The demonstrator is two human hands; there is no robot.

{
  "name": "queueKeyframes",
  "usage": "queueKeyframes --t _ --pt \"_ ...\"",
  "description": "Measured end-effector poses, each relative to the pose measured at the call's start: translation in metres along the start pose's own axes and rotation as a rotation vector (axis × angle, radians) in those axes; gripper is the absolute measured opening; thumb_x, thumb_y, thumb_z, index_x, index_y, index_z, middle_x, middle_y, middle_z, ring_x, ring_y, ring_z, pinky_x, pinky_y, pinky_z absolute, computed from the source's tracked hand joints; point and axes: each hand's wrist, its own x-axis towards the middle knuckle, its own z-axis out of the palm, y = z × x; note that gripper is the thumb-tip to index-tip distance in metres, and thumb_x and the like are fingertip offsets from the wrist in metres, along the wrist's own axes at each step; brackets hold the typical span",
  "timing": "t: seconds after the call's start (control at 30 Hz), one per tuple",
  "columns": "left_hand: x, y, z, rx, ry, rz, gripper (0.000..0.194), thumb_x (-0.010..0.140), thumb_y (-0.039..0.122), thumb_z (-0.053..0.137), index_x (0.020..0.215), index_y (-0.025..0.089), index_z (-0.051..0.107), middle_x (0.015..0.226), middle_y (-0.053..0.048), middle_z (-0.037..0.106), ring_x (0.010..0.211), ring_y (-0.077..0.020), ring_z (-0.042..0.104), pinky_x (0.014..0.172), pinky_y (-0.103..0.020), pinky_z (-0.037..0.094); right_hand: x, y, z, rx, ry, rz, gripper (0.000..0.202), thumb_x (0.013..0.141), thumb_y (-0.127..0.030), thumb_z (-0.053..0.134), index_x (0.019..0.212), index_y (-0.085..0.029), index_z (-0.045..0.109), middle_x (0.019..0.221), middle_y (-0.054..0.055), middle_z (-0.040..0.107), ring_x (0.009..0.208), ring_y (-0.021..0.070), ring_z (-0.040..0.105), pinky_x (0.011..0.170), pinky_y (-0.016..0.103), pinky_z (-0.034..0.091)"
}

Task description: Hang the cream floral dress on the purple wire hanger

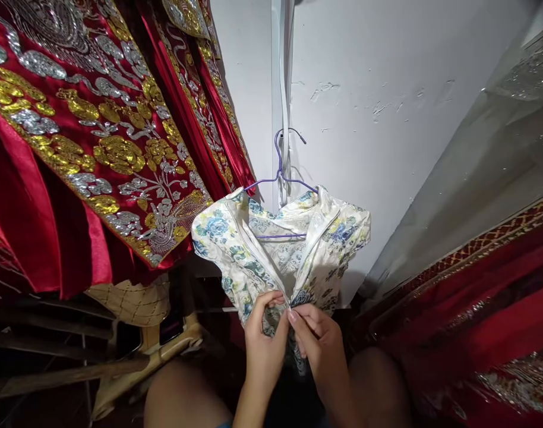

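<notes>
A white dress (253, 261) with blue and yellow flowers hangs on a purple wire hanger (279, 172). Its back or front opening forms a V, edged by a zipper (265, 261), and narrows down to my fingers. My left hand (265, 333) pinches the fabric on the left of the zipper's lower end. Close against it, my right hand (318, 339) is closed at the same spot, thumb and finger together. The zipper pull is too small or covered to make out. The lower part of the dress is hidden behind my hands.
Red garments with gold and silver sequins (120, 154) hang at the left. Below them stands a wooden chair (151, 362). A white wall (365, 107) is behind the hanger. On the right hang red garments (489, 285) under clear plastic (467, 178).
</notes>
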Motion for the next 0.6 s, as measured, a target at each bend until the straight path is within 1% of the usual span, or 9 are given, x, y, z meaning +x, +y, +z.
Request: queueKeyframes --t 0.1,0.23,0.4,0.5,0.6 --pt "0.0039 0.0012 0.0063 -0.004 -0.040 -0.044 0.018 0.088 0.026 0.064 0.104 0.020 0.068 0.094 -0.006 0.070 0.090 -0.0190 0.067 0.082 -0.027 0.053 0.0026 0.0029 -0.0002 0.012 -0.019 0.024 0.044 0.082 -0.058 0.067 0.080 -0.014 0.067 0.049 -0.006 0.040 0.043 0.0076 0.034 0.041 0.021 0.027" --pt "0.0040 0.0017 0.0109 0.017 -0.084 -0.076 0.020 0.090 0.030 0.061 0.104 0.018 0.069 0.096 -0.008 0.072 0.088 -0.0206 0.068 0.081 -0.029 0.054 0.0046 0.0043 -0.0007 0.025 0.000 0.029 0.047 0.082 -0.060 0.067 0.082 -0.014 0.067 0.049 -0.006 0.039 0.043 0.0075 0.033 0.042 0.021 0.027" --pt "-0.0010 0.0005 0.0118 0.006 -0.060 -0.095 0.019 0.088 0.029 0.061 0.103 0.018 0.068 0.097 -0.009 0.071 0.088 -0.0210 0.067 0.080 -0.030 0.053 0.0035 0.0044 -0.0002 0.031 0.026 0.025 0.045 0.080 -0.060 0.069 0.078 -0.015 0.067 0.050 -0.005 0.043 0.045 0.0080 0.033 0.043 0.021 0.029" --pt "-0.0020 0.0026 0.0110 -0.005 -0.039 -0.099 0.019 0.084 0.026 0.065 0.102 0.019 0.067 0.092 -0.006 0.069 0.083 -0.0194 0.066 0.076 -0.027 0.052 0.0021 0.0048 -0.0005 0.049 -0.015 0.024 0.044 0.080 -0.059 0.069 0.077 -0.015 0.066 0.052 -0.004 0.044 0.046 0.0088 0.034 0.044 0.022 0.031" --pt "-0.0022 0.0065 0.0102 -0.007 -0.031 -0.121 0.011 0.083 0.023 0.064 0.093 0.019 0.066 0.079 -0.002 0.066 0.072 -0.0167 0.062 0.067 -0.024 0.049 0.0006 0.0058 -0.0009 0.047 -0.084 0.027 0.042 0.084 -0.057 0.067 0.080 -0.015 0.066 0.051 -0.004 0.044 0.046 0.0092 0.035 0.044 0.022 0.031"
